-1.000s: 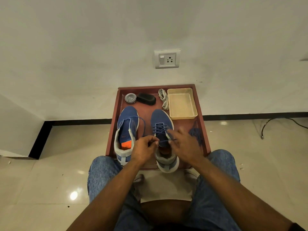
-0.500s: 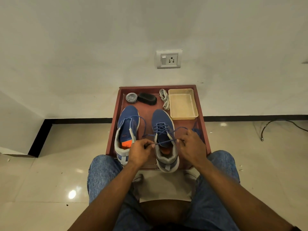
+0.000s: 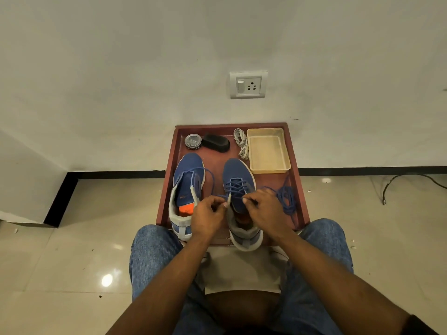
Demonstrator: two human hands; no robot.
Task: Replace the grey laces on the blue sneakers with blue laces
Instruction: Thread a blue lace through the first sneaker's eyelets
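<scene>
- both hands are closing back in over the right sneaker (image 3: 238,187) since a moment ago;
- left hand (image 3: 208,218) and right hand (image 3: 265,211) are each pinching a blue lace (image 3: 235,189) end;
- i'm keeping the tension even while threading the top eyelets

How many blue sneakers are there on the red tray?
2. The left sneaker stands on the red tray beside the left hand. The right sneaker is under both hands, with the right hand on its blue lace.

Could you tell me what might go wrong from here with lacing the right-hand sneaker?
1. The loose blue lace lies bunched beside the right hand; it may knot when pulled.
2. The right sneaker overhangs the tray's near edge, so tugging may tip it off.
3. The left hand pinches only the lace end, which may slip.
</scene>
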